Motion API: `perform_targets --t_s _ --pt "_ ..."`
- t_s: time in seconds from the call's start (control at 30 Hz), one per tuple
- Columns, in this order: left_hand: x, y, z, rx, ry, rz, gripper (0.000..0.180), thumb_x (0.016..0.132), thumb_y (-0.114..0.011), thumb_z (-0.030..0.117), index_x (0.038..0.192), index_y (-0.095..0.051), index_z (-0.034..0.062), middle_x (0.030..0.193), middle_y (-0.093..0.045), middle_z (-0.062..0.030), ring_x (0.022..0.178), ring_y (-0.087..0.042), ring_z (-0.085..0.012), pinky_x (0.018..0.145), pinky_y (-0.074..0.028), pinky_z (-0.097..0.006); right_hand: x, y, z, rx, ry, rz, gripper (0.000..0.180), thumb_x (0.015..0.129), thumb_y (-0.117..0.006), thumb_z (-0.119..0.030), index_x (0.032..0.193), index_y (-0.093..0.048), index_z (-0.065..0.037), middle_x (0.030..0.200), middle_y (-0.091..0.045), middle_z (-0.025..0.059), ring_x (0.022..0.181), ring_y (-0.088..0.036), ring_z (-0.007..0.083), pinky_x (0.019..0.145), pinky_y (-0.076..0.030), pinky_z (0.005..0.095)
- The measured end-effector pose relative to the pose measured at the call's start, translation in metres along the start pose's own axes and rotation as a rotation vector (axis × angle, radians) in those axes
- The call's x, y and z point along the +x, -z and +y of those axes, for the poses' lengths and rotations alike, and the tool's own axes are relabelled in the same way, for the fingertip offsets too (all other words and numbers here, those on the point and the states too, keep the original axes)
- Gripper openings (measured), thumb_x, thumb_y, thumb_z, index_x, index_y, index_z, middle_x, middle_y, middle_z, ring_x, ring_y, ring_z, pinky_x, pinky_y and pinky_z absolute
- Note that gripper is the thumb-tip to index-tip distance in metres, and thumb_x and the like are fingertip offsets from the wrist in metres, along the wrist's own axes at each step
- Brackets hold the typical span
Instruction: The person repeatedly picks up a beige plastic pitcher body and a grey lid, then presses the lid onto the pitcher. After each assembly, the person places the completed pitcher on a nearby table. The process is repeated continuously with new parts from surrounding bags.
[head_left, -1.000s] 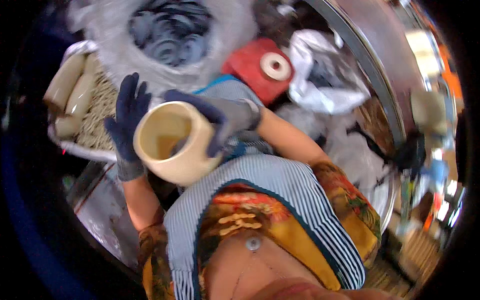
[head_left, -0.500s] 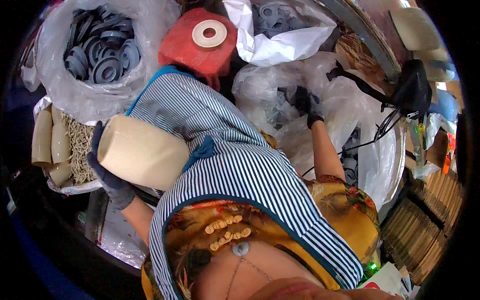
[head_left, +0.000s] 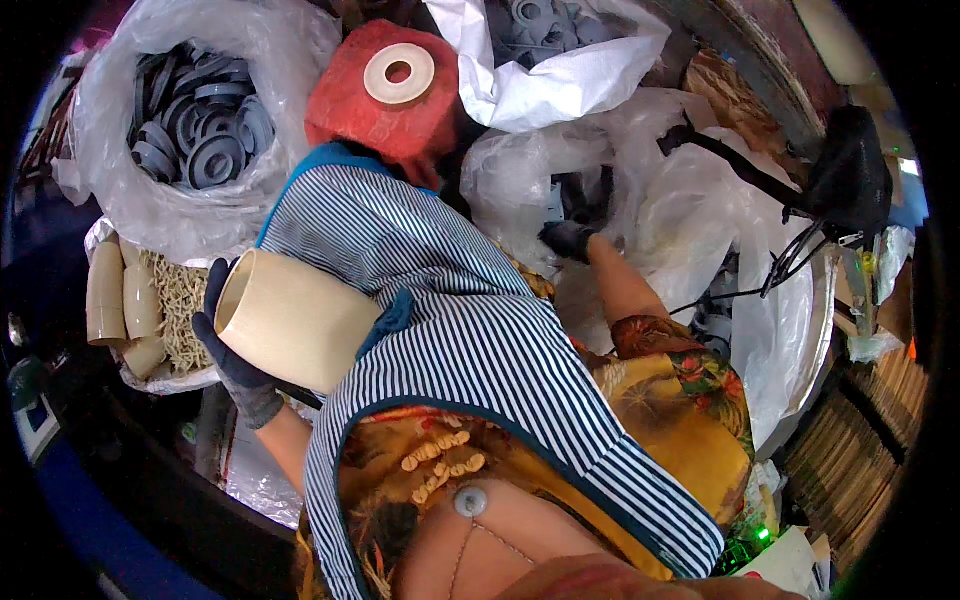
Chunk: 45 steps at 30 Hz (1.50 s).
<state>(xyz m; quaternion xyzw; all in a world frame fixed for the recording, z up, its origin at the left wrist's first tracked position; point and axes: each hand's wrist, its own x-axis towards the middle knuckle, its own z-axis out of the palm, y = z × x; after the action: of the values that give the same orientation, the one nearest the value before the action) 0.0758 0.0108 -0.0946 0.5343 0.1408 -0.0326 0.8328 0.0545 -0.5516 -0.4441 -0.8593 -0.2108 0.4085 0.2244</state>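
While the gloved left hand (head_left: 238, 362) grips the cream plastic cylinder (head_left: 295, 320), axis toward 4 o'clock, the gloved right hand (head_left: 570, 240) reaches into the clear bag of grey rings (head_left: 640, 190) at 1 o'clock; its grip can't be made out.

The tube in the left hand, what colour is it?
Cream. The tube shows best in the head view, held by the gloved left hand.

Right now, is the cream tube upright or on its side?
On its side: the cream tube lies across the left hand, its open end facing left.

cream pipe piece (head_left: 295, 325) | dark gloves (head_left: 238, 370) | blue-white striped apron (head_left: 470, 360) | red block (head_left: 385, 105)
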Motion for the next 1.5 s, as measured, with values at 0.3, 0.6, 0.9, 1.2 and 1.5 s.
perform_targets --t_s 0.3,0.6,0.9,1.2,1.5 --pt "0.006 -0.011 0.002 0.051 0.005 0.042 0.076 0.099 -0.037 0.062 0.149 -0.037 0.005 0.147 -0.046 -0.0159 0.133 -0.046 -0.0304 0.111 -0.037 -0.047 0.051 0.014 0.001 0.016 -0.679 0.651 0.06 0.088 -0.059 -0.04 0.137 -0.051 -0.007 0.145 -0.044 0.027 0.127 -0.047 0.0421 0.102 -0.042 0.0481" --pt "0.015 0.0 -0.004 0.076 -0.022 -0.009 0.083 0.096 -0.037 0.066 0.149 -0.036 0.0023 0.147 -0.046 -0.0169 0.134 -0.044 -0.0297 0.113 -0.033 -0.045 -0.013 0.111 -0.108 0.095 -0.818 0.4 0.071 0.074 -0.073 -0.041 0.138 -0.049 -0.019 0.149 -0.042 0.0197 0.128 -0.05 0.0362 0.099 -0.046 0.0503" --pt "0.008 -0.002 -0.007 0.218 -0.192 0.112 0.056 0.104 -0.04 0.04 0.141 -0.046 -0.0012 0.139 -0.054 -0.0159 0.127 -0.053 -0.0266 0.11 -0.039 -0.04 -0.088 0.169 -0.197 -0.287 -0.34 1.253 0.064 0.069 -0.08 -0.042 0.116 -0.057 -0.004 0.102 -0.061 0.0181 0.098 -0.059 0.0398 0.088 -0.046 0.0519" --pt "-0.003 0.021 -0.013 0.177 -0.235 0.089 0.073 0.1 -0.042 0.056 0.144 -0.042 -0.0018 0.137 -0.054 -0.0159 0.125 -0.054 -0.0245 0.107 -0.041 -0.039 -0.004 0.272 -0.436 -0.393 0.283 0.648 0.075 0.071 -0.08 -0.041 0.128 -0.053 0.001 0.112 -0.061 0.0205 0.102 -0.061 0.0383 0.088 -0.05 0.0467" --pt "-0.02 0.029 -0.002 0.075 -0.228 0.079 0.076 0.098 -0.045 0.057 0.144 -0.041 -0.0027 0.139 -0.052 -0.0159 0.127 -0.051 -0.0251 0.109 -0.038 -0.039 0.0 0.229 -0.358 -0.119 0.431 0.301 0.051 0.084 -0.071 -0.024 0.128 -0.058 -0.003 0.12 -0.062 0.0168 0.107 -0.061 0.0308 0.094 -0.047 0.0417"
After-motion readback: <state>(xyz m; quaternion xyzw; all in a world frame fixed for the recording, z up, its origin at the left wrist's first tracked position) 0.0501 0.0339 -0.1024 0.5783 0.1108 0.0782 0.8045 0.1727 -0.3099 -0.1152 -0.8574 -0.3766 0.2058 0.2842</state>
